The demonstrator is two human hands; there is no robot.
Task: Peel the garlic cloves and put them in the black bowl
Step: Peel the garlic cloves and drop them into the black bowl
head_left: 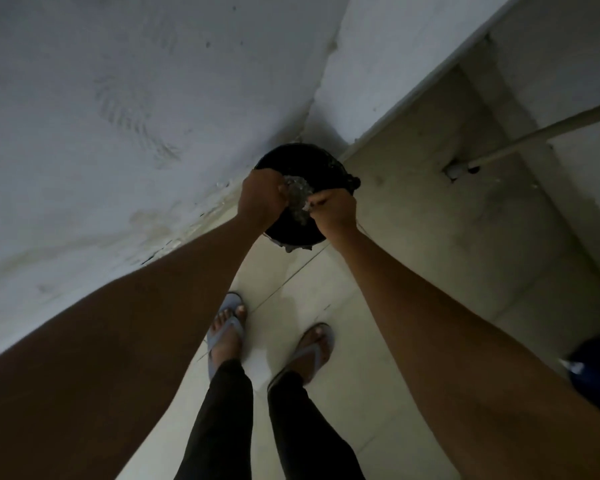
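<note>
A black round container (302,161) stands on the floor in the corner of the room, and both my arms reach down over it. Between my hands is a crumpled translucent bundle (297,197); the dim light hides what it is made of. My left hand (260,199) grips its left side with curled fingers. My right hand (333,209) pinches its right side. Both hands cover part of the container's opening. No garlic clove shows in this view.
A stained white wall (118,116) runs along the left. The tiled floor (361,306) spreads below, with my feet in blue sandals (227,327) on it. A white pipe (541,136) crosses a recess at the right. A dark blue object (596,368) sits at the right edge.
</note>
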